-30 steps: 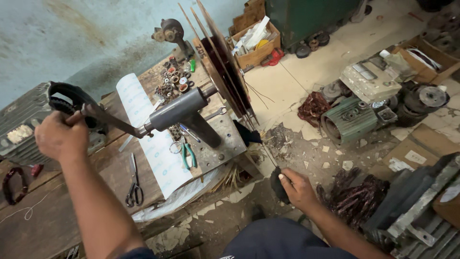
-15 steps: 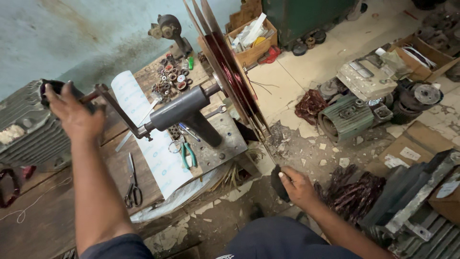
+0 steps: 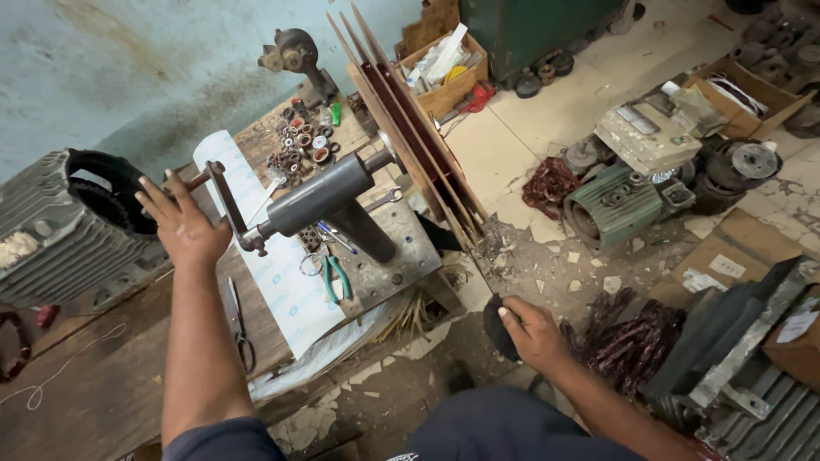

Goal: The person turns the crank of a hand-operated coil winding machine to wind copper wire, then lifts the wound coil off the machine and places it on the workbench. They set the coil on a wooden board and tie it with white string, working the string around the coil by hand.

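Observation:
A hand-cranked winding machine (image 3: 329,195) stands on a steel base on the wooden bench (image 3: 111,384). My left hand (image 3: 181,224) rests on its crank handle (image 3: 220,192), fingers spread over the grip. Wooden former boards wound with reddish wire (image 3: 410,141) spin on the far end of the shaft. My right hand (image 3: 534,331) is low by my knee, closed on a dark pad (image 3: 495,324) through which a thin wire runs up to the former.
A ribbed motor housing (image 3: 60,226) lies at the bench's left. Scissors (image 3: 237,320), green-handled pliers (image 3: 335,277), a white sheet (image 3: 282,282) and several small rings (image 3: 299,149) lie on the bench. Motors (image 3: 619,201), old wire coils (image 3: 628,341) and cardboard boxes (image 3: 444,72) crowd the floor.
My left hand has swung the crank handle from the far left round to the right and nearer the machine, loosening from a fist to spread fingers. My right hand has stayed on the pad.

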Motion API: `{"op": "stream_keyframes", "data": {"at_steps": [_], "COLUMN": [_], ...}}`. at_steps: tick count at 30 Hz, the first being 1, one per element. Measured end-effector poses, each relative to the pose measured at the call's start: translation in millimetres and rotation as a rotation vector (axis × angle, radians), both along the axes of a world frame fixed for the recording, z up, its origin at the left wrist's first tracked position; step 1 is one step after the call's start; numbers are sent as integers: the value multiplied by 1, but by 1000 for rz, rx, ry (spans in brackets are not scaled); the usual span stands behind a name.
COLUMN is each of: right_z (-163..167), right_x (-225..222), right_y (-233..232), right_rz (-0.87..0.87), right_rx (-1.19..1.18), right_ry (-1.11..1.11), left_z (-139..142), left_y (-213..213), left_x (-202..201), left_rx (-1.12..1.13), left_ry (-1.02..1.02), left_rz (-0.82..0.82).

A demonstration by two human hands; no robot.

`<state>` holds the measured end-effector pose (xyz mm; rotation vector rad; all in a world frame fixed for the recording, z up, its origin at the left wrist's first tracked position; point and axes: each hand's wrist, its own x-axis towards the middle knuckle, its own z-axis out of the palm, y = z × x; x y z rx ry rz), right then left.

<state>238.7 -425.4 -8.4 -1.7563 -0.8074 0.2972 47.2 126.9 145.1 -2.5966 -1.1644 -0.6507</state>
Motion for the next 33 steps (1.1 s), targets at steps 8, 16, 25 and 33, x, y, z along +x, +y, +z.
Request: {"op": "stream_keyframes", "data": {"at_steps": [8, 16, 25, 33], "right_z": [13, 24, 22, 21], "right_x": [2, 4, 11, 15], "right_y": [0, 2, 7, 8], "right_rz": [-14, 10, 45, 34], "right_rx": [87, 15, 132, 105], "right_ry": [-67, 35, -113, -99], "left_z": [-36, -70, -103, -114], "left_y": [-6, -35, -71, -83], "left_x": [5, 1, -10, -15], "left_rx": [-145, -265, -268, -197], "left_ry": [69, 60, 65, 14], "left_rz": [70, 93, 85, 71]}}
